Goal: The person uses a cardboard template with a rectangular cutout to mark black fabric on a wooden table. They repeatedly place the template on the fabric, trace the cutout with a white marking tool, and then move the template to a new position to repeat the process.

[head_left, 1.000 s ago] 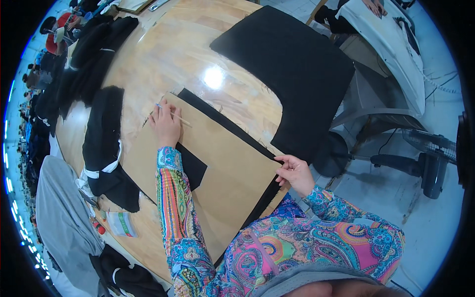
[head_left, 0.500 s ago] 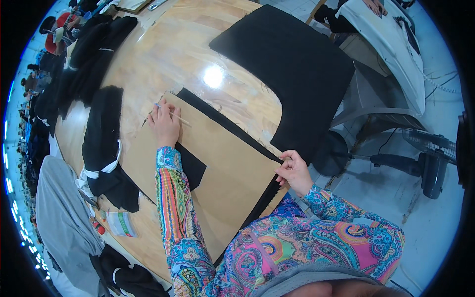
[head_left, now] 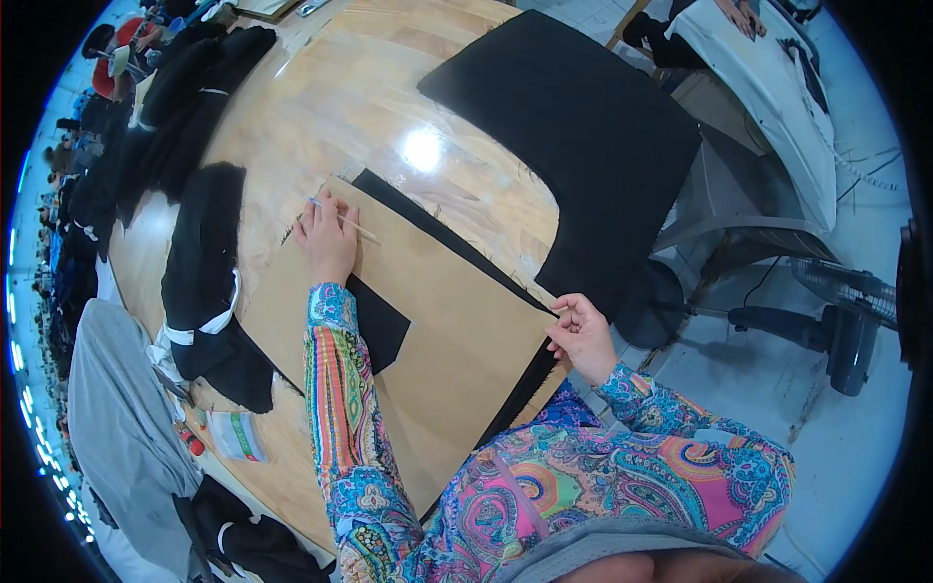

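A large brown card pattern [head_left: 457, 301] lies over black fabric [head_left: 428, 222], which shows as a strip along its far edge and along its right edge. Through a cut-out in the card, more black [head_left: 381, 325] is visible. My left hand [head_left: 330, 240] rests on the card's far left part, fingers curled around a thin, pale, pencil-like stick [head_left: 365, 233]. At the right corner, my right hand [head_left: 581, 335] pinches the edge of the card between thumb and fingers. Whether the fabric is also in that pinch, I cannot tell.
A big black fabric piece [head_left: 593, 146] lies at the far right of the wooden table [head_left: 321, 97]. Tied black bundles [head_left: 204, 243] and a small packet [head_left: 236, 436] sit left. Grey cloth [head_left: 126, 428] drapes beyond them. A fan [head_left: 841, 311] stands right.
Near the right corner, the visible black strip looks slightly narrower, with the card closer to the fabric's edge. Both hands keep nearly the same places; the whole view has shifted a little.
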A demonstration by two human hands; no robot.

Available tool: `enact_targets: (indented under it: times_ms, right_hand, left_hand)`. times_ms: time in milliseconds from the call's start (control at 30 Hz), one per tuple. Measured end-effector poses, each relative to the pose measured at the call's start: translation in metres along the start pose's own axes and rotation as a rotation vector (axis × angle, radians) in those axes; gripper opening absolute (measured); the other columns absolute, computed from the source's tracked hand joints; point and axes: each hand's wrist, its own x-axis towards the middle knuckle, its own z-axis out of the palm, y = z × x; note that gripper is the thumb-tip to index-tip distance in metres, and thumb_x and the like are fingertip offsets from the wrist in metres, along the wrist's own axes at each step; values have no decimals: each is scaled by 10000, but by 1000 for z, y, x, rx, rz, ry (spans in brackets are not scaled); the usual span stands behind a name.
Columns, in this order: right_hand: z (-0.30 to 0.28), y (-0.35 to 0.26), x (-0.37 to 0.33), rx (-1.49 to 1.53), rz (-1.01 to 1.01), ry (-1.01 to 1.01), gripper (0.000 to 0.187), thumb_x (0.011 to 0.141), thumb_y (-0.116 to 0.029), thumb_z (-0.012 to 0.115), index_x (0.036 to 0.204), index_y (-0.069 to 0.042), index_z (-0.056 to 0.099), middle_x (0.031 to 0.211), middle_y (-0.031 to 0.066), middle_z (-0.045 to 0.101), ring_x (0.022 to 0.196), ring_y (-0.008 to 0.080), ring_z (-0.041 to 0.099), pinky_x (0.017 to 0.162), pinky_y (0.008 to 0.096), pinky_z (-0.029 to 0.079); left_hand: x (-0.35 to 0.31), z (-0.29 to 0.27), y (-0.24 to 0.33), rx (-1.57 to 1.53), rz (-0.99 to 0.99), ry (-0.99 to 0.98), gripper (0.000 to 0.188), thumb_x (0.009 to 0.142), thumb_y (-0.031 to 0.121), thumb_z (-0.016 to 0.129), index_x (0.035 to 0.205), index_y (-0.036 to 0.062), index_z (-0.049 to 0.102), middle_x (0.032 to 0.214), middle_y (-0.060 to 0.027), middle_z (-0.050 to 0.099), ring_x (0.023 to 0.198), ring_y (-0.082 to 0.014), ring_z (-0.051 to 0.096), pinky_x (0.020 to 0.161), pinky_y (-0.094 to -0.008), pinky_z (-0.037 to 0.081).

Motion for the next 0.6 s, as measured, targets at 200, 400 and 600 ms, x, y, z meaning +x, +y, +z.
enact_targets:
  times_ms: [200, 400, 600]
  right_hand:
    - [-1, 1, 2, 1, 14, 12, 270, 835, 14, 591, 1083, -47, 504, 736, 1, 519, 598, 74, 571, 485, 199, 465]
    - [-1, -1, 3, 28, 46, 3, 252, 837, 4, 592, 1084, -37, 561, 733, 3, 537, 593, 76, 575, 495, 201, 475]
    - [-3, 0, 6, 94, 70, -30, 264, 836, 1, 597, 1099, -1, 576, 734, 13, 556, 608, 92, 588, 517, 208, 487]
  left_hand:
    - [0, 0, 5, -2, -2, -4, 246, 888, 330, 561, 1035, 134, 544, 1319, -65, 499, 1300, -329, 347, 1076, -547, 155]
    - [1, -1, 6, 8, 3, 2, 253, 889, 337, 555, 1044, 136, 546, 1289, -65, 520, 1293, -332, 353, 1072, -555, 156]
    - [0, -2, 6, 16, -13, 3, 247, 884, 349, 555, 1013, 138, 558, 1321, -65, 509, 1298, -335, 351, 1070, -562, 166]
